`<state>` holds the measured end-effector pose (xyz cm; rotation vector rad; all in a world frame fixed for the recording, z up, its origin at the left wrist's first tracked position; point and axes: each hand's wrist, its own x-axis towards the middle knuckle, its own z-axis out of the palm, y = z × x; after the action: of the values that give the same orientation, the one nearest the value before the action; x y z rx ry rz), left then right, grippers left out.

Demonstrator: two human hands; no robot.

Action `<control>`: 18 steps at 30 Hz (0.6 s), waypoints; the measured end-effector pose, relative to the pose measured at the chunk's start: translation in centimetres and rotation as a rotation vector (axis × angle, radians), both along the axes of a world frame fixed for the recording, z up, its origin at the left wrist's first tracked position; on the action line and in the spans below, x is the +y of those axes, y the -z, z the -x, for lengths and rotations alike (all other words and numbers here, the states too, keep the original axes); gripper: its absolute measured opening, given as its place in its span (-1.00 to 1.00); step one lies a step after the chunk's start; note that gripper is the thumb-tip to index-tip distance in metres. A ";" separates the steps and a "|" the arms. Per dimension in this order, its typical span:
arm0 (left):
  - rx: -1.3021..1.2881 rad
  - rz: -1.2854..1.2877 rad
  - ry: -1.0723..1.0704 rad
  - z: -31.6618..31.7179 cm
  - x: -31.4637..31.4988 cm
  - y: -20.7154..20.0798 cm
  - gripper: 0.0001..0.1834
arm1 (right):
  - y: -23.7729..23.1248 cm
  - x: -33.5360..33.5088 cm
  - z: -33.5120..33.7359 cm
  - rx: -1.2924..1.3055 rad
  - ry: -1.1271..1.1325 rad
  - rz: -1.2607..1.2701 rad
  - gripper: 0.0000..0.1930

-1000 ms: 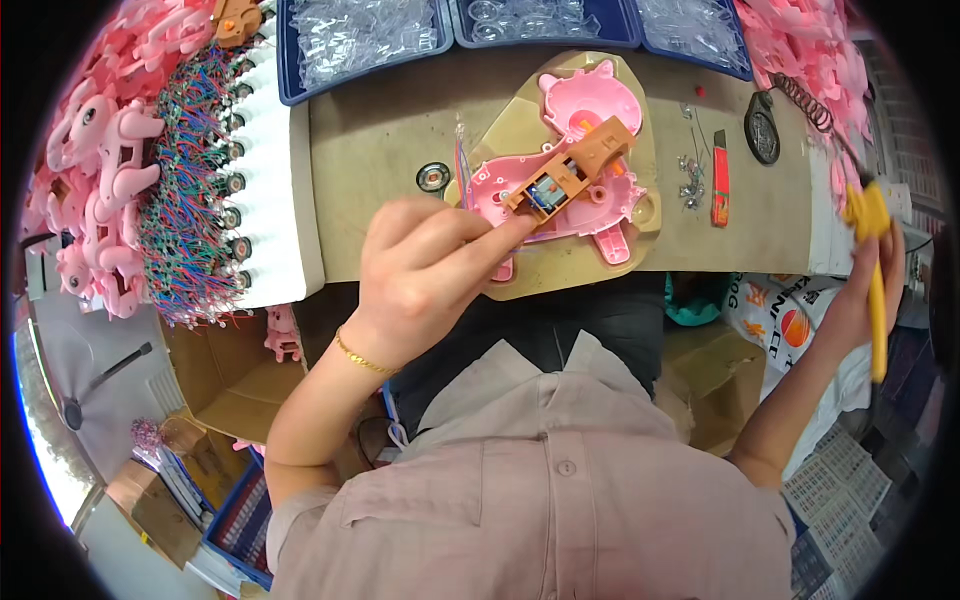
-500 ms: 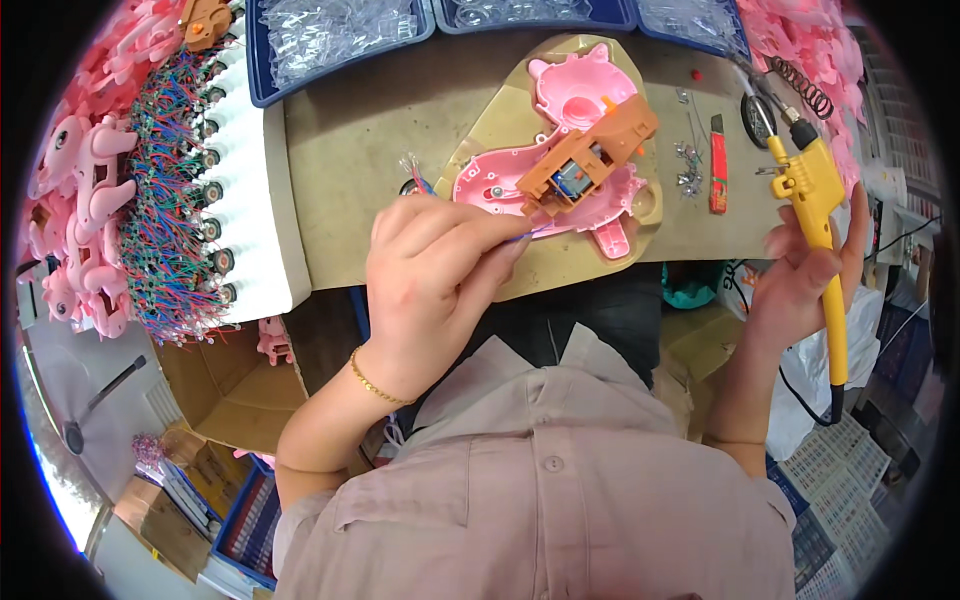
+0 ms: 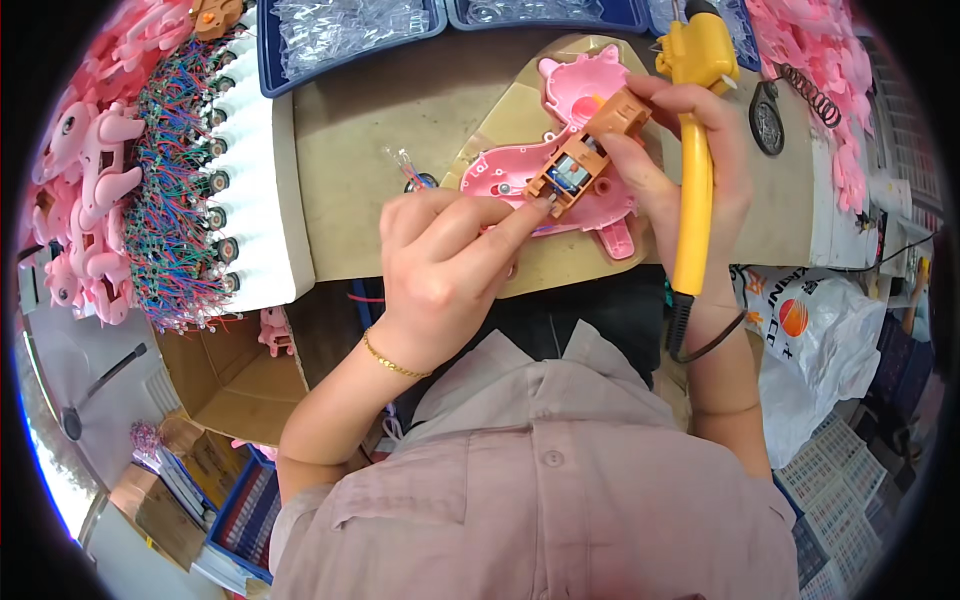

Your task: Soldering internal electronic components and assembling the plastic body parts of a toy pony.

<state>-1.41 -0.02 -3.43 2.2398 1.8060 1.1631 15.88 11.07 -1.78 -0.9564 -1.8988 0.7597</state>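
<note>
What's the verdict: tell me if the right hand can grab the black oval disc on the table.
Probably not freely: though the black oval disc lies close by, the right hand holds the yellow plastic soldering tool.

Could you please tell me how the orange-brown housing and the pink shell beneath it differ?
Shape: the orange-brown housing is long and boxy, while the pink shell is curved and animal-shaped.
Size: the housing is smaller than the shell.
Pose: the shell lies open side up on the tan board, while the housing is above it, with the left hand and right hand at it.
Both have openings showing their insides.
</note>
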 end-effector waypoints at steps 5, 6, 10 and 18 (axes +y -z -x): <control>0.021 -0.046 -0.008 0.0 -0.8 0.0 -0.62 | -0.5 -0.1 -2.5 -0.013 -0.014 0.057 -0.65; -0.036 -0.015 -0.028 -0.1 -0.8 -0.3 -0.65 | -0.9 -0.7 -3.6 -0.005 0.022 0.091 -0.57; -0.107 0.066 -0.021 -0.4 -0.2 -0.3 -0.71 | -2.3 -3.2 -8.0 -0.171 0.234 0.009 -0.32; -0.207 0.155 -0.062 -1.0 -0.5 -0.5 -0.82 | -3.7 -5.5 -12.4 0.184 0.270 0.063 -0.13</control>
<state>-0.37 -0.47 -2.89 1.9169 1.8258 1.1712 28.31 5.52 1.93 -1.1152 -1.5570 0.7224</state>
